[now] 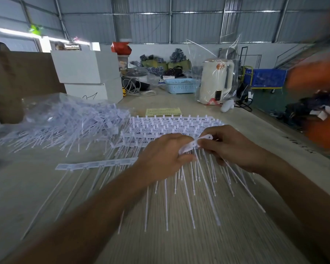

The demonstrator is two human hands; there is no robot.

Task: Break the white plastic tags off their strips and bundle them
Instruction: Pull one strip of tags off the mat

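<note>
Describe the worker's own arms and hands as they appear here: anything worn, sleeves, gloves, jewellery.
Both forearms are bare up to the bottom edge of the picture; no sleeve shows. The left hand and right hand wear no gloves. No watch, bracelet or ring can be seen on the wrists or fingers, though motion blur softens fine detail. No tape, bandage or marking shows on either arm.

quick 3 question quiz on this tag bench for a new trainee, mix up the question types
1. True or false: both hands, the left hand and the right hand, grip the same strip of tags.
2. Where does the loose pile of tags lie? A) left of the hands B) in the blue basket C) on the white boxes
3. Fill in: the single flat strip lies on the table to the ___ of the left hand.

Key: 1 true; 2 A; 3 left
</note>
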